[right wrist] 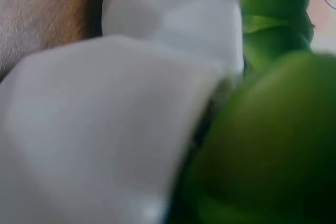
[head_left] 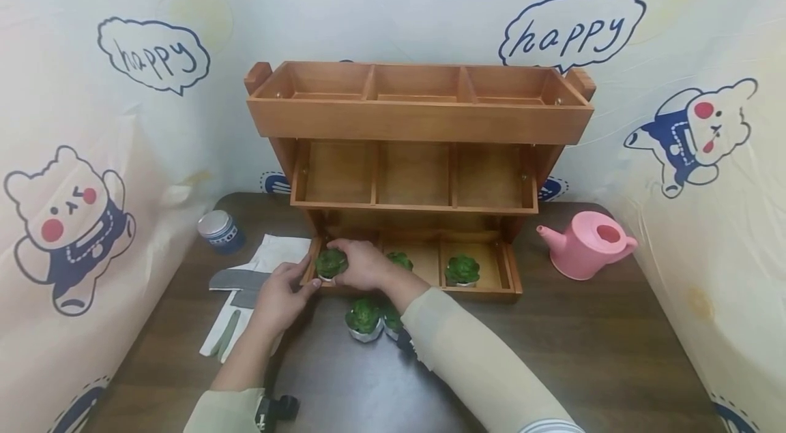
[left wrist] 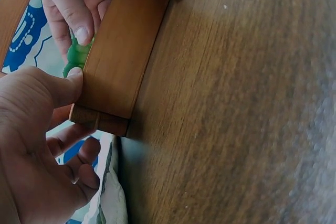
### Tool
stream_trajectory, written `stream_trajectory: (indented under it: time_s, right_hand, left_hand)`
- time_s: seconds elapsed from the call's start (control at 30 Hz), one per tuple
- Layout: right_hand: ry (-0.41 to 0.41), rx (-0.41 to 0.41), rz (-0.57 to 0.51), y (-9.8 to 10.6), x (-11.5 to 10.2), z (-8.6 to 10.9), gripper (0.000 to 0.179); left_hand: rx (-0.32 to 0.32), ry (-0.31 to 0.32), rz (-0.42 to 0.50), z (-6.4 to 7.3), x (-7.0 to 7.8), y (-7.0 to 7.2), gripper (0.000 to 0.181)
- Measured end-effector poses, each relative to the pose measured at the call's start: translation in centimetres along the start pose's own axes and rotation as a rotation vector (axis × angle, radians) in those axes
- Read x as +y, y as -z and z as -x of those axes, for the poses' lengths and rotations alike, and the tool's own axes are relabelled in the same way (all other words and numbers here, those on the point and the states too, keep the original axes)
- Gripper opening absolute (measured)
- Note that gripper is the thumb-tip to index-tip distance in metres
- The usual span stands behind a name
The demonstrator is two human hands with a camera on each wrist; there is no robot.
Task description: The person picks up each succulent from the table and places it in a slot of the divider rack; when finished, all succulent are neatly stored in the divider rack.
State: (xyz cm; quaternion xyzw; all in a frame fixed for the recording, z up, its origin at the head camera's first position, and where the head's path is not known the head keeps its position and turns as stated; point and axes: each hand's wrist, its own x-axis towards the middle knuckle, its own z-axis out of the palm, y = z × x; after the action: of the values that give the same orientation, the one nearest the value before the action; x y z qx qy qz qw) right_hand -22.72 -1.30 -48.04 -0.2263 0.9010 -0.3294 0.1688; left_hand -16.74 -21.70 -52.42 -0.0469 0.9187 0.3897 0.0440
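Note:
In the head view my right hand [head_left: 366,265] holds a small potted succulent [head_left: 331,263] in the left compartment of the bottom tier of a wooden planter shelf [head_left: 419,121]. My left hand [head_left: 284,301] grips the front left corner of that tier; in the left wrist view its thumb [left wrist: 68,86] lies on the corner, close to the succulent's green leaves [left wrist: 79,53]. Two more succulents stand in the tier, a partly covered one [head_left: 400,260] in the middle and another [head_left: 462,271] on the right. White faceted pots [right wrist: 94,124] fill much of the right wrist view.
Two potted succulents [head_left: 364,319] stand on the table before the shelf, one partly behind my right sleeve. White and grey gloves [head_left: 236,296] and a blue jar [head_left: 221,232] lie to the left. A pink watering can [head_left: 585,245] stands at the right.

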Motion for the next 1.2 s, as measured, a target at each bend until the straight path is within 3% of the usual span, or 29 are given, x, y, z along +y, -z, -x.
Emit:
stream_trajectory:
  time_s: [0.4, 0.8, 1.2]
  right_hand:
    - [0.111, 0.052, -0.024, 1.5, 0.6, 1.5, 0.073]
    - [0.133, 0.059, -0.123, 2.6, 1.7, 3.7, 0.069]
    - [0.18, 0.067, -0.201, 3.1, 3.0, 6.1, 0.067]
  left_hand:
    - [0.016, -0.029, -0.005, 0.1, 0.0, 0.0, 0.067]
    - [0.014, -0.016, 0.008, 0.1, 0.1, 0.0, 0.068]
    - [0.035, -0.079, -0.062, 0.2, 0.2, 0.0, 0.065]
